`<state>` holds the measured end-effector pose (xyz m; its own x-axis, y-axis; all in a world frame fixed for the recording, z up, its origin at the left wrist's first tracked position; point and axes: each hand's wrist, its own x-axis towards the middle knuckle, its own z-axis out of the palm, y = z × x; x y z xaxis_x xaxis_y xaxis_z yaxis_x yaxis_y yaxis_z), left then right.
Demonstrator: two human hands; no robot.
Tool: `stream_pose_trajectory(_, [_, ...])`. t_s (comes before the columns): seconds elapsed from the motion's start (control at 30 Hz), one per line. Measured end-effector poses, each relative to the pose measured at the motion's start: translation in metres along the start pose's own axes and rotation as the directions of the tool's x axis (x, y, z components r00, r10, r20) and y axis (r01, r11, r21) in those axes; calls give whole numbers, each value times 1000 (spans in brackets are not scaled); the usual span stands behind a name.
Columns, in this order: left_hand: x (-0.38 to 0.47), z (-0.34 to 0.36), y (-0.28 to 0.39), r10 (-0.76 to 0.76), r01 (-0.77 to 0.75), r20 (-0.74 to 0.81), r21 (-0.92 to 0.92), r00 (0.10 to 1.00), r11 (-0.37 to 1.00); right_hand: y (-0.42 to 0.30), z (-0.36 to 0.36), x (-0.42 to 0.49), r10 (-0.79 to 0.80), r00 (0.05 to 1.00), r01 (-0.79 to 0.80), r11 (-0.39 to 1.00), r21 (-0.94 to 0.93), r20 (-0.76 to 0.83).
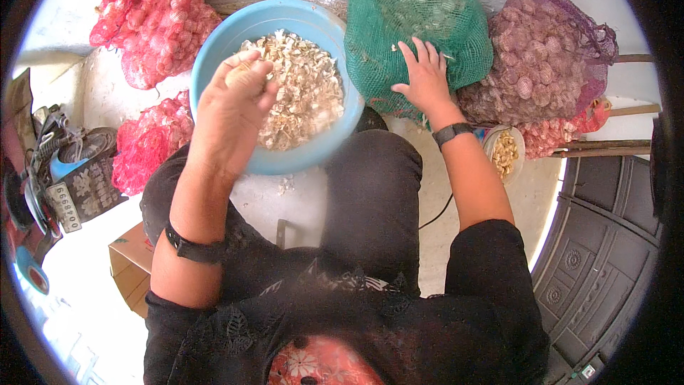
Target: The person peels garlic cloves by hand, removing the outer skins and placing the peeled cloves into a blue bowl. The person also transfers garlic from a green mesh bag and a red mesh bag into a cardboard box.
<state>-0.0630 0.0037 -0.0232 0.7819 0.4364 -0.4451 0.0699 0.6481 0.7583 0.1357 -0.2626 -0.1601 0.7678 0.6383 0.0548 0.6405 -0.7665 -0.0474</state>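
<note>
My left hand [232,99] is raised over the near left side of a round light-blue plastic basin [291,163]. Its fingers are curled, and motion blur softens them; a small tan piece [240,72], too blurred to name surely, shows between them. Dry garlic skins and flakes [310,101] fill the basin floor. My right hand [427,77] rests with spread fingers against the front of a full green mesh sack [417,5], and nothing is in its grip. Pale round bulbs show faintly through the sack's netting.
A purple mesh sack of garlic bulbs [539,59] leans right of the green one. Red mesh sacks [155,21] stand at left. A bowl of peeled cloves [505,155] sits beyond my right forearm. A cardboard box [131,262], a motorbike [80,171] and a dark panelled door [598,256] flank me.
</note>
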Motion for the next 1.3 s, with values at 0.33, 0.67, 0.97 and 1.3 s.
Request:
stream_pose_trajectory(0.33, [-29, -104, 94, 31, 68, 124, -721, 992, 689, 52, 6, -37, 133, 981, -96, 966, 242, -144])
stream_pose_trajectory(0.67, [-156, -307, 139, 216, -461, -462, -519, 860, 720, 95, 72, -74, 302, 940, -341, 827, 447, 160])
stream_pose_trajectory(0.97, [-238, -413, 52, 218, -690, -962, 46, 165, 723, 118, 101, -62, 135, 905, -348, 781, 519, 403])
stream_pose_trajectory(1.3, [-247, -445, -9, -295, -519, -920, -390, 259, 761, 139, 92, -8, 225, 971, -238, 937, 257, 78])
